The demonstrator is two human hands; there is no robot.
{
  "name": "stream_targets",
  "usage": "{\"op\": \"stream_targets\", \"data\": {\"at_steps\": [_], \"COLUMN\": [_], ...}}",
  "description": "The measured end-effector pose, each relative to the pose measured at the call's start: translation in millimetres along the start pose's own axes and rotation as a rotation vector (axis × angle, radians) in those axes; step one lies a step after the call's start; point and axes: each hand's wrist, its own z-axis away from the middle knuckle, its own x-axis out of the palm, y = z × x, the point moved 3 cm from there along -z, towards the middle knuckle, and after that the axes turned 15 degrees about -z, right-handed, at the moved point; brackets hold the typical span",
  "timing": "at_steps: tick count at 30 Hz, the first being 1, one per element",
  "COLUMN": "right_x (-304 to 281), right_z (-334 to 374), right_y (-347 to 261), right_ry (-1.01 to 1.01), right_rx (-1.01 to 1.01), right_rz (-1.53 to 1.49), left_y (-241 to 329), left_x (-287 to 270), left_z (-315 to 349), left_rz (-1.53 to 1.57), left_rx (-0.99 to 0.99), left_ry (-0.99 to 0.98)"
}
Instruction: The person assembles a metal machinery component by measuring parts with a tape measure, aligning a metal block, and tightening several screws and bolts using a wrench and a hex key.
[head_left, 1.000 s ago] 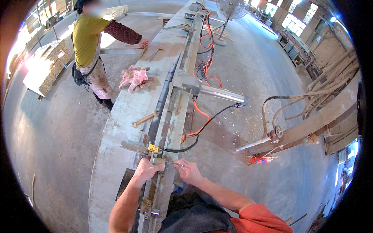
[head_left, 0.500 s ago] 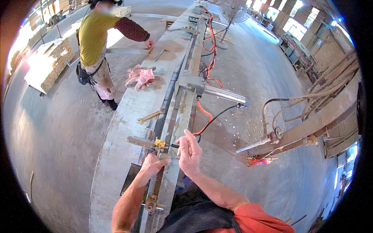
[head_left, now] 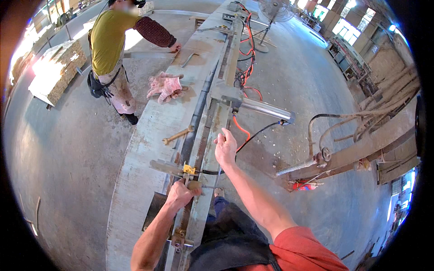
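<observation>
My left hand [head_left: 179, 195] is closed at the metal rail [head_left: 199, 153], its fingers curled against a small brownish block [head_left: 195, 188]. Most of those fingers are hidden, so what they grip is unclear. Just beyond it, a small yellow block [head_left: 189, 169] sits on the rail beside a flat metal bar [head_left: 165, 167], with a black cable leading off to the right. My right hand [head_left: 225, 147] hovers by the rail's right edge, index finger extended and the others partly bent, with nothing visible in it.
A wrench [head_left: 178, 135], pinkish gloves [head_left: 165, 86] and a hex key [head_left: 189, 59] lie on the long metal bench [head_left: 135, 176]. A cylinder [head_left: 267, 111] juts right, near orange hoses [head_left: 242, 128]. Across the bench stands a co-worker [head_left: 107, 45]. A fan [head_left: 274, 11] stands far off.
My right hand has moved forward, away from the yellow block and along the rail. My left hand stays at nearly the same spot. The view has shifted slightly.
</observation>
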Motion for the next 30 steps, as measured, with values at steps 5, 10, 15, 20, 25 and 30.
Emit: {"op": "stream_targets", "data": {"at_steps": [5,10,15,20,25,30], "right_x": [5,5,6,11,6,13], "right_z": [-7,-17,-7,-16,-15,-8], "right_y": [17,30,30,36,31,44], "right_ry": [0.045,0.052,0.074,0.070,0.045,-0.003], "right_rx": [-0.147,-0.074,-0.166,-0.014,-0.070,0.040], "right_rz": [0.282,0.397,0.426,0.443,0.418,0.501], "left_y": [-14,9,2,1,10,4], "left_x": [7,-5,-4,-1,-5,-4], "left_z": [-7,-3,5,4,1,9], "left_rz": [0.028,0.024,-0.008,0.021,0.067,0.063], "left_rx": [0.064,0.012,0.027,0.046,0.030,-0.032], "left_ry": [0.049,-0.023,0.059,0.037,-0.008,0.005]}}
